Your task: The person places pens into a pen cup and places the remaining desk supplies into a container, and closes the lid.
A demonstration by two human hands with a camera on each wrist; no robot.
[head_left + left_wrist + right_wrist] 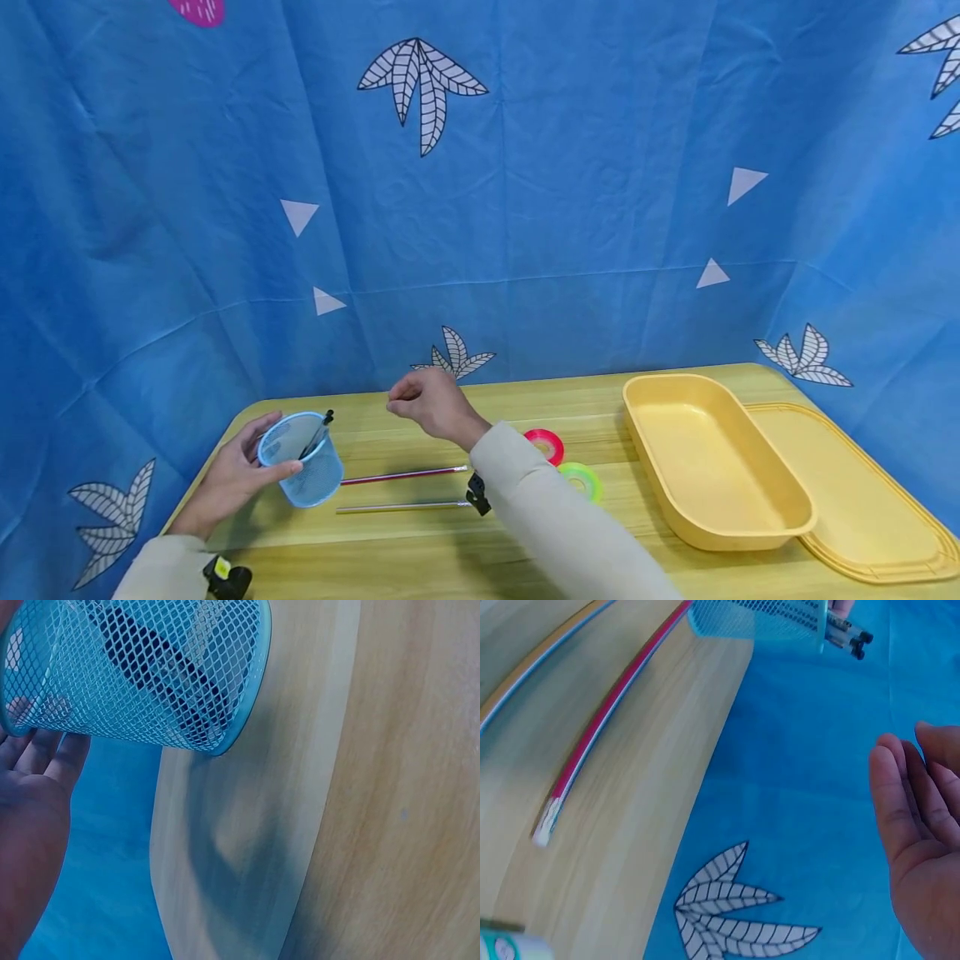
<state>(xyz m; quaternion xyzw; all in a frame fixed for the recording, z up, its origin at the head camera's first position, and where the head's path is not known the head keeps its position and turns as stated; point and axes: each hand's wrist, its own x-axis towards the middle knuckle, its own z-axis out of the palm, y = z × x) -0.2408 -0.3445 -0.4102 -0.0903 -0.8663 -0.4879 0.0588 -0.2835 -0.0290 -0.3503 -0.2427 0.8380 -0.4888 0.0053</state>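
1. Blue mesh cup (321, 482): gripped by the left hand (231, 477), thumb on the near side of the wall. Position: over the left end of the tabletop (360, 558), apparently raised off it; exact tilt cannot be judged.
2. Right hand (435, 404): well apart from the left, to the cup's right. Fingers loosely bent, nothing visible between them.
3. At least two dark-tipped pens (847, 634) lean inside the cup, ends past the rim. Assessment: the step appears to be steadying the cup. Advisable: mouth kept upward so nothing slides out, wall held firmly without crushing, thumb clear of the opening.
4. Red-striped pencil (405, 475) and yellow pencil (402, 507): flat, side by side, right of the cup. Recommended hold for either: near mid-shaft, to limit swing.
5. Farther right: red tape roll (558, 448), green tape roll (595, 482), then yellow tray (705, 454) and matching lid (862, 492). Sleeve should clear both rolls.
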